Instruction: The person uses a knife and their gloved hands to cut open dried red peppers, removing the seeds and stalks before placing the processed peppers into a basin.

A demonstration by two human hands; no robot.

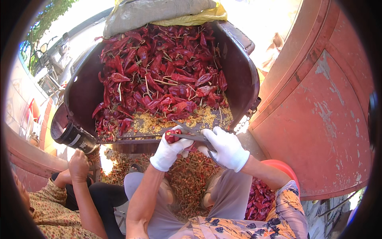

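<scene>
The person's floral-sleeved forearms rise from the lower edge toward the big dark tub (85,93) heaped with dried red chillies (159,71). At the tub's near rim the white-gloved right hand (227,148) is closed around the handles of scissors (191,135), and the gloved left hand (170,149) pinches a single red chilli (172,136) against the blades. Below the tub lie cut stems (187,179); to its lower left, another person's bare hand (78,165) rests.

Both hands in white gloves, meeting near the middle of the view. Left hand (170,148) comes up from 6 o'clock on a bare forearm, fingers curled tight in a pinch. Right hand (227,148) angles in from 4 o'clock, grip closed, floral sleeve at the elbow.
</scene>
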